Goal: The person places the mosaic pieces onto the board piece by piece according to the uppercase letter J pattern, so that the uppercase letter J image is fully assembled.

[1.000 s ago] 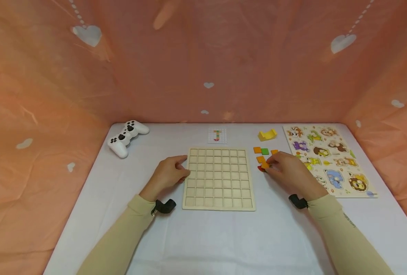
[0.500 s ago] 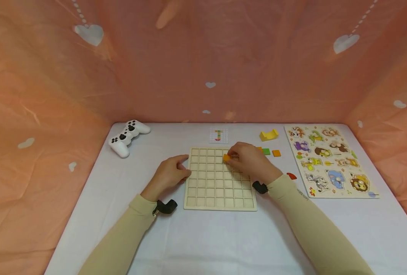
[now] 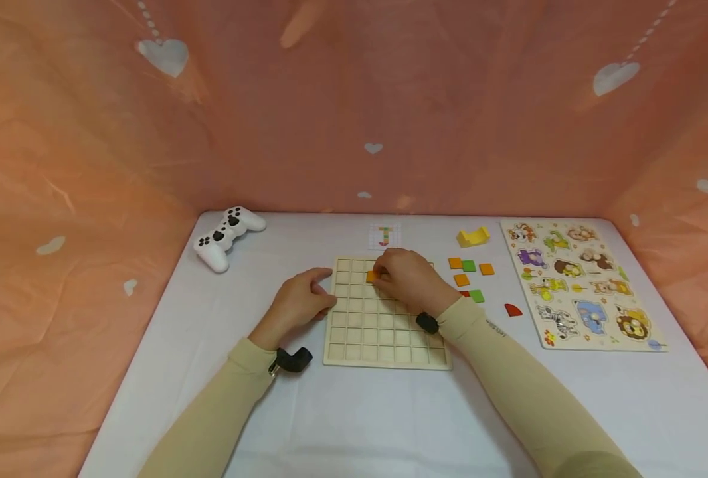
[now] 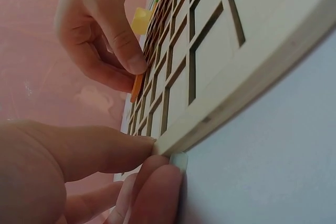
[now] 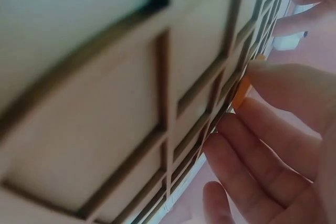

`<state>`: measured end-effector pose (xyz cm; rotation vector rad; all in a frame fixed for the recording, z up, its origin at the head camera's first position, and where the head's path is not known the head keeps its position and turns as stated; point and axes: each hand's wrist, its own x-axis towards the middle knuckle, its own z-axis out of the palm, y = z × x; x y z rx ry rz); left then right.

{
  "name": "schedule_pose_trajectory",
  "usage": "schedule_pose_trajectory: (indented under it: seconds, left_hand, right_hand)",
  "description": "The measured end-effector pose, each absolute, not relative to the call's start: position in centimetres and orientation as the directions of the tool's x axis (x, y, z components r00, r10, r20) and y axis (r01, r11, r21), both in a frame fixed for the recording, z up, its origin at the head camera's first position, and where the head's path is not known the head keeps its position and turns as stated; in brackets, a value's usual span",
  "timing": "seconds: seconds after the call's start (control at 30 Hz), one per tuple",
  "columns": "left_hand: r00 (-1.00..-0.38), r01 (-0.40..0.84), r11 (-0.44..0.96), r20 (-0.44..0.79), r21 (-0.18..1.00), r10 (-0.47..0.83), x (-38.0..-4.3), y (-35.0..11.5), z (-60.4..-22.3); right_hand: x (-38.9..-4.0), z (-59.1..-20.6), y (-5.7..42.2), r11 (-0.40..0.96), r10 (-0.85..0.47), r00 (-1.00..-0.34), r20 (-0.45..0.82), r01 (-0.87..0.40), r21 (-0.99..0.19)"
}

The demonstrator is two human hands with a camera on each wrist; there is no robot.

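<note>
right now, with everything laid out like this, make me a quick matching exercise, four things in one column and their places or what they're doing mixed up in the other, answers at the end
Column one
1. left hand
2. right hand
3. game controller
4. animal puzzle

Column two
A. near the far left corner of the table
B. pinches an orange tile
C. on the table's right side
D. touches the left edge of the wooden grid board

Right pairs: 1-D, 2-B, 3-A, 4-C
</note>
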<state>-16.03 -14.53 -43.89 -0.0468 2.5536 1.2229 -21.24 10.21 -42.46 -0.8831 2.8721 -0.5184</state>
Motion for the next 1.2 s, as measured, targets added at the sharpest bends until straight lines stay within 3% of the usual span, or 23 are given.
schedule_pose_trajectory:
  seconds: [1.2]
  left_hand:
    - [-0.953,-0.165,0.631,-0.288,0.758,0.097,-16.32,-14.64,-44.30]
  right_hand:
    - [-21.37,-42.57,10.24,0.785,-0.552,-0.834,-0.011,-0.515,-0.344]
